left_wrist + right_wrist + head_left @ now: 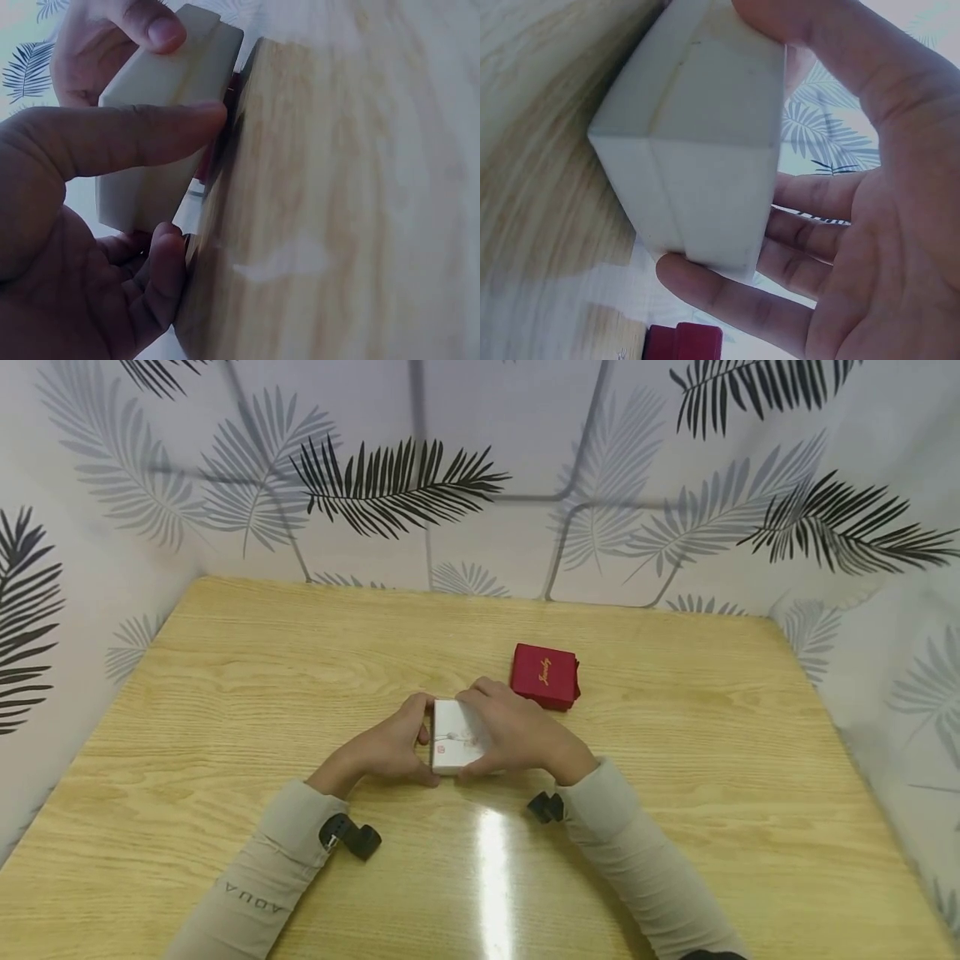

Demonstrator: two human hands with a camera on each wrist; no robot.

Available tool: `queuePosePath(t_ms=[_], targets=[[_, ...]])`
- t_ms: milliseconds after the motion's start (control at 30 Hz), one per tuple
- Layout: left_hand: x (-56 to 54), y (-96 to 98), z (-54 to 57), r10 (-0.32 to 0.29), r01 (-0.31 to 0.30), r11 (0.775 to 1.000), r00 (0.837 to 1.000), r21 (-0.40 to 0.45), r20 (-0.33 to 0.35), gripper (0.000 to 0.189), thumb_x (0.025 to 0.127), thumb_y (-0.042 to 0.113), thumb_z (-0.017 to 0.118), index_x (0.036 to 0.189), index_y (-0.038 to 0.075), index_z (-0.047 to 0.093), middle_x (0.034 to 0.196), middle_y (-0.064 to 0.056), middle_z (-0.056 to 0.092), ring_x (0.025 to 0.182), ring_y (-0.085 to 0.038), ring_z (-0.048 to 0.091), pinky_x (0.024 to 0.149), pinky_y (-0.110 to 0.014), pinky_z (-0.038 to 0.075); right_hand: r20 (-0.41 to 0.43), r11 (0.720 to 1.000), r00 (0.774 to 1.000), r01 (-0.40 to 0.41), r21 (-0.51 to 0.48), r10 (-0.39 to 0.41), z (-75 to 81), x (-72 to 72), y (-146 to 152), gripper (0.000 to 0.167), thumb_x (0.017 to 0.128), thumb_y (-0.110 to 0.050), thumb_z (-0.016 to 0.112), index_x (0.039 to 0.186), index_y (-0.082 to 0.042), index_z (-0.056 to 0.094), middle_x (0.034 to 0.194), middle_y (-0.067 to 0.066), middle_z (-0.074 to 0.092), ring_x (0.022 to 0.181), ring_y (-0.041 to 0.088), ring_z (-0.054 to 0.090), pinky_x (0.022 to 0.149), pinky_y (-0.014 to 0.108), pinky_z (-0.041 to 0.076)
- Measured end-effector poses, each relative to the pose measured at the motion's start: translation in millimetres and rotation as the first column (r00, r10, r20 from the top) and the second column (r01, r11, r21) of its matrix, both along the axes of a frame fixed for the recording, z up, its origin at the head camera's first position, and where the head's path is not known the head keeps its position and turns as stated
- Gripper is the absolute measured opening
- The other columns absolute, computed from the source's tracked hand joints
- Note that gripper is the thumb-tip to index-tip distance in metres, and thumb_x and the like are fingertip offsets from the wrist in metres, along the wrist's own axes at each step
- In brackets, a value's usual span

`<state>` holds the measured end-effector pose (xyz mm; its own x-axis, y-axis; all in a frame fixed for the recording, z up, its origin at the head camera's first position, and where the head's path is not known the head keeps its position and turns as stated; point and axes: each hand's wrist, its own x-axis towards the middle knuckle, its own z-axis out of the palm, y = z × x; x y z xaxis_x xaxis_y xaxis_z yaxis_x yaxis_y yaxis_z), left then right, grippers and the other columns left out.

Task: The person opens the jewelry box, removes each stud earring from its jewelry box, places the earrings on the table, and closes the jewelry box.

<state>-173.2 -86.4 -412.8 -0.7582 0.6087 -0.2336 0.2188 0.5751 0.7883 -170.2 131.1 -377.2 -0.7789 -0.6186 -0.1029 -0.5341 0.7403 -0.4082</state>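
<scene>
Between both hands, at the middle of the table, is a small white gift box [450,747] with a faint printed design and a little red mark on top. A seam runs round its side [705,180], where lid and base meet. My left hand [393,745] holds the box's left end, its thumb [150,135] along the near side and its fingers bent at the far side. From the right, my right hand [517,731] grips the box across its width, thumb on the near side and fingers at the far side, covering part of the top.
Just behind my right hand, a dark red jewelry box [545,672] with gold lettering lies on the wooden table [285,660]. A patterned cloth wall [480,552] with leaf prints rises along the table's back edge.
</scene>
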Motion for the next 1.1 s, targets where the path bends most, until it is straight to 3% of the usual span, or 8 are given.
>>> queuePosePath(t_ms=[500,800,1100], targets=[[1.1,-0.5,-0.3,0.014,-0.014,1.000,0.999,0.009,0.030,0.096,0.071,0.010,0.088,0.142,-0.002,0.025,0.130,-0.016,0.038,0.103,-0.025,0.043,0.080,-0.030,0.042,-0.007,1.000,1.000,-0.004,0.009,0.004,2.6,1.2,2.9,0.088,0.067,-0.047,0.089,0.137,-0.010,0.052,0.126,0.003,0.054,0.104,0.015,0.052,0.082,0.029,0.052],[-0.9,-1.5,-0.9,0.020,-0.020,1.000,0.999,0.020,0.028,0.098,0.070,0.010,0.089,0.143,0.000,0.025,0.138,-0.016,0.036,0.108,-0.026,0.044,0.083,-0.031,0.044,-0.008,1.000,1.000,-0.003,-0.010,0.003,2.2,-0.8,4.7,0.090,0.067,-0.047,0.089,0.138,-0.008,0.051,0.128,0.004,0.054,0.106,0.016,0.052,0.088,0.029,0.053],[-2.0,-1.5,-2.1,0.045,-0.054,0.992,0.995,0.115,0.086,0.095,0.069,0.004,0.090,0.143,0.001,0.030,0.134,-0.017,0.039,0.108,-0.027,0.051,0.075,-0.029,0.056,0.001,1.000,1.000,-0.013,-0.005,0.013,3.9,-1.6,5.6,0.088,0.069,-0.046,0.088,0.138,-0.006,0.051,0.128,0.006,0.054,0.104,0.016,0.052,0.088,0.029,0.051]])
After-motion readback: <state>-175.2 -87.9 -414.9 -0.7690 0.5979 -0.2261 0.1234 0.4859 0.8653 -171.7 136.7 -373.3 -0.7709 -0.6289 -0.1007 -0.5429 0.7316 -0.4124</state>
